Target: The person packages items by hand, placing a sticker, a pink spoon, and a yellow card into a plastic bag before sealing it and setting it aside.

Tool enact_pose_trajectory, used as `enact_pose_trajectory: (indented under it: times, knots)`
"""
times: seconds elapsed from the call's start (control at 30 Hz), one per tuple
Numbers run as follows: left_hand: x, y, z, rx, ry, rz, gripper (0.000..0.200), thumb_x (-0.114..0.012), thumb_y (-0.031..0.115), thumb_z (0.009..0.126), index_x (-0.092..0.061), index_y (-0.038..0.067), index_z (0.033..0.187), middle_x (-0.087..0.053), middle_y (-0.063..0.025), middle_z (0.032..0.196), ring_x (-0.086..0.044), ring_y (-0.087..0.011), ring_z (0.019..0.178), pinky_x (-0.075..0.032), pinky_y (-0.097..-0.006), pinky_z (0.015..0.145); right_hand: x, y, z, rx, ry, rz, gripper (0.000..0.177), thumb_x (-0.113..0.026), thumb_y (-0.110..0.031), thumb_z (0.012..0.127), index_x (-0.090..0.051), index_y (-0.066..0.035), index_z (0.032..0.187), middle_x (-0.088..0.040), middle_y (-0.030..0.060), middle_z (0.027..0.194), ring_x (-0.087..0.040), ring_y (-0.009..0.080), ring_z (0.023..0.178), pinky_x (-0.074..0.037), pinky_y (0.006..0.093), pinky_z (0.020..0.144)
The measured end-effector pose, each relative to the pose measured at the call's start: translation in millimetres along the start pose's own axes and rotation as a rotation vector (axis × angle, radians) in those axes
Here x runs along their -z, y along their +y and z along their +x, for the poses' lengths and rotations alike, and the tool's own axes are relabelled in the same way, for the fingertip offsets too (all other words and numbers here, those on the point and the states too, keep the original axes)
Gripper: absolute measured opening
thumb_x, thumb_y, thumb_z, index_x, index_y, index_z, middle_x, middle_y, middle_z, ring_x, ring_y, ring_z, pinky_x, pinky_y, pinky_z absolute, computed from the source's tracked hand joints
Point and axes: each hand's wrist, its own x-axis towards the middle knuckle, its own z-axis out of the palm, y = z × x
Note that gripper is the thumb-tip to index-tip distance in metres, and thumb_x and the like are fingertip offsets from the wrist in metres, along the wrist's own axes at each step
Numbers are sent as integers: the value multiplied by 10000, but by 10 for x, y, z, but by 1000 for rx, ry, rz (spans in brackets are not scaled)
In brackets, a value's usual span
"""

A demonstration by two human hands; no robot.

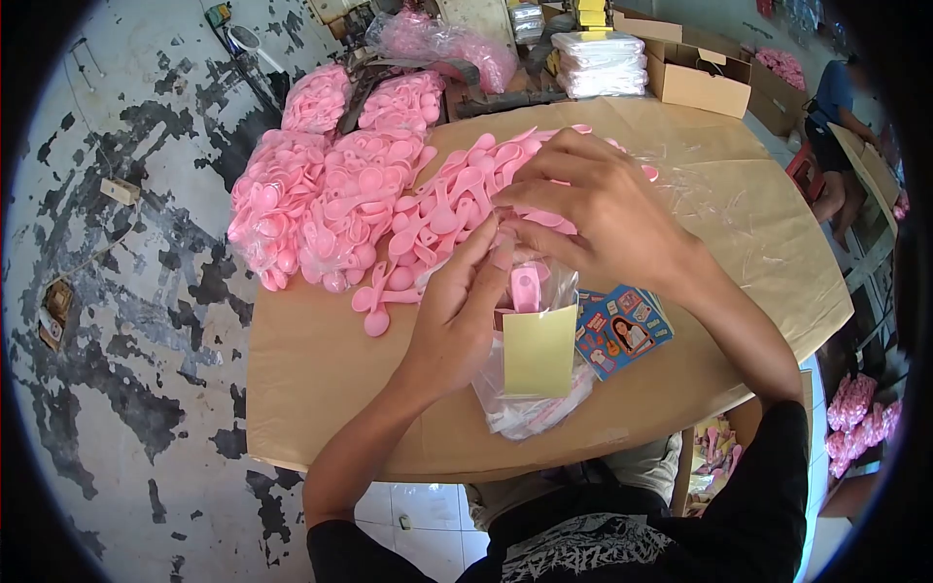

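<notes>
A clear plastic bag (pixel 562 288) hangs upright over the table, holding a pink plastic spoon (pixel 526 289) and a pale yellow card (pixel 539 355). My left hand (pixel 460 303) pinches the bag's upper part between thumb and fingers. From the right, my right hand (pixel 604 202) has thumb and fingertips closed at the bag's top, touching the left fingertips; the exact film between them is hard to see. Beneath lie several flat clear bags (pixel 535 413). Just right of the yellow card sits a stack of blue printed cards (pixel 624 330).
Loose pink spoons (pixel 442 216) are heaped beyond my hands, beside filled bags of spoons (pixel 277 199). Wrapped stacks (pixel 600 63) and a cardboard box (pixel 698 80) stand behind the paper-covered table (pixel 330 389). Another person (pixel 838 117) sits far right. An open box (pixel 714 452) is near my lap.
</notes>
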Motion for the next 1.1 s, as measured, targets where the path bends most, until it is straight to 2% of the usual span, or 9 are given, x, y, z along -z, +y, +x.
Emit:
enact_pose_trajectory:
  times: [0.27,0.43,0.63,0.7,0.77,0.83,0.93,1.03,1.1]
  knots:
    - [17,-23,13,70,-6,42,405,-397,141,1016,-419,-81,1354,-624,-62,954,-554,-65,842,-460,-217,724,-4,-11,-36,73,-39,-132,218,-748,-198,683,-693,-74,854,-644,47,814,-594,232,861,-503,387,810]
    - [22,-151,-11,-64,-23,347,393,-387,140,1021,-436,-75,1347,-567,-28,883,-504,-41,786,-418,-198,671,-80,28,-77,8,-73,-94,195,-736,-151,654,-628,-63,791,-613,57,769,-593,231,819,-500,384,778]
    - [-37,-134,31,60,33,-81,379,-366,213,1042,-454,0,1344,-589,-28,897,-569,-48,817,-480,-194,642,205,210,0,-374,97,374,110,-631,-104,801,-540,-44,815,-553,41,719,-522,135,656,-458,291,653]
    - [-16,-183,73,59,41,-182,350,-349,273,1047,-487,32,1261,-616,-38,937,-628,-82,880,-551,-226,618,604,343,-19,-435,38,593,93,-599,-103,812,-533,-39,812,-517,13,703,-482,100,662,-434,266,626]
    - [37,-185,76,87,45,-154,338,-351,278,1047,-504,24,1212,-613,-31,931,-625,-75,874,-547,-223,623,1016,559,-273,-319,-219,539,86,-554,-106,838,-535,-28,808,-528,-1,702,-491,91,671,-422,249,628]
    - [-5,-131,83,96,70,-185,312,-365,262,1045,-531,9,1121,-618,-33,944,-605,-55,829,-530,-217,626,1114,983,-753,-517,-363,1112,134,-522,-127,870,-584,-8,857,-588,12,789,-533,90,744,-437,251,691]
    - [96,-289,125,74,19,-99,309,-370,237,1043,-545,-6,1118,-635,-44,971,-596,-54,816,-508,-199,641,749,1246,-1213,-810,-463,219,204,-512,-117,890,-623,9,1005,-643,31,940,-576,115,841,-454,263,735]
    - [31,-215,110,57,59,-75,310,-369,205,1041,-553,-16,1157,-643,-54,972,-583,-55,799,-489,-184,650,647,1064,-1017,-818,-165,556,300,-510,-109,907,-590,5,1173,-647,68,1076,-585,144,946,-466,283,801]
    - [17,-167,104,37,68,-39,317,-365,205,1043,-551,-16,1175,-640,-54,978,-569,-50,780,-494,-197,622,577,668,-692,-649,-82,549,361,-534,-98,901,-541,-5,1250,-602,92,1193,-570,158,1013,-468,300,857]
